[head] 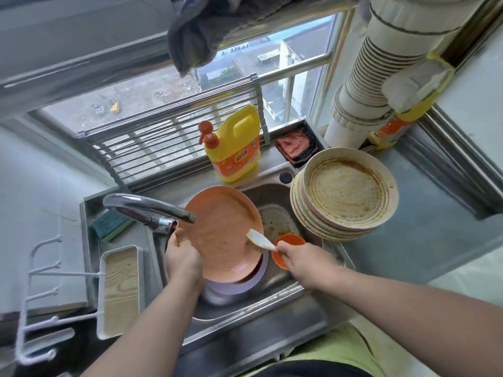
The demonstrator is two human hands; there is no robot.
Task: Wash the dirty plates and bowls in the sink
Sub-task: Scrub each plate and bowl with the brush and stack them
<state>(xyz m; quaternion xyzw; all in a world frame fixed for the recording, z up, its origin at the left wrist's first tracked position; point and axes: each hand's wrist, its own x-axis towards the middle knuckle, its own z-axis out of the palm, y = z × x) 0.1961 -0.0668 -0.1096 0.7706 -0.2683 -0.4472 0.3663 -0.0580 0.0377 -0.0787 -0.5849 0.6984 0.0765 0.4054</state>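
Steel sink (272,300) set in a grey desk (424,213) under a window (272,66); a roll-up rack (163,142) leans at the sill behind it, a grey cloth (201,42) hangs above. Yellow detergent jug (236,148) with orange pump stands on the sink's back ledge, red rag (296,145) just beside it, green sponge (111,224) left of the faucet (147,208). Stack of dirty plates (348,191) sits on the desk at the sink's right edge, top plate smeared with brown sauce. In the basin: a lilac bowl (245,284) under the plate in hand, a small orange cup (283,251) to its right, brown residue on the basin floor. Left hand (182,259) grips the orange plate (220,229) by its left rim, tilted over the basin below the faucet spout. Right hand (302,259) is curled round the handle of a scrub brush (258,240), bristles touching the plate's lower right face. No running water that I can make out.
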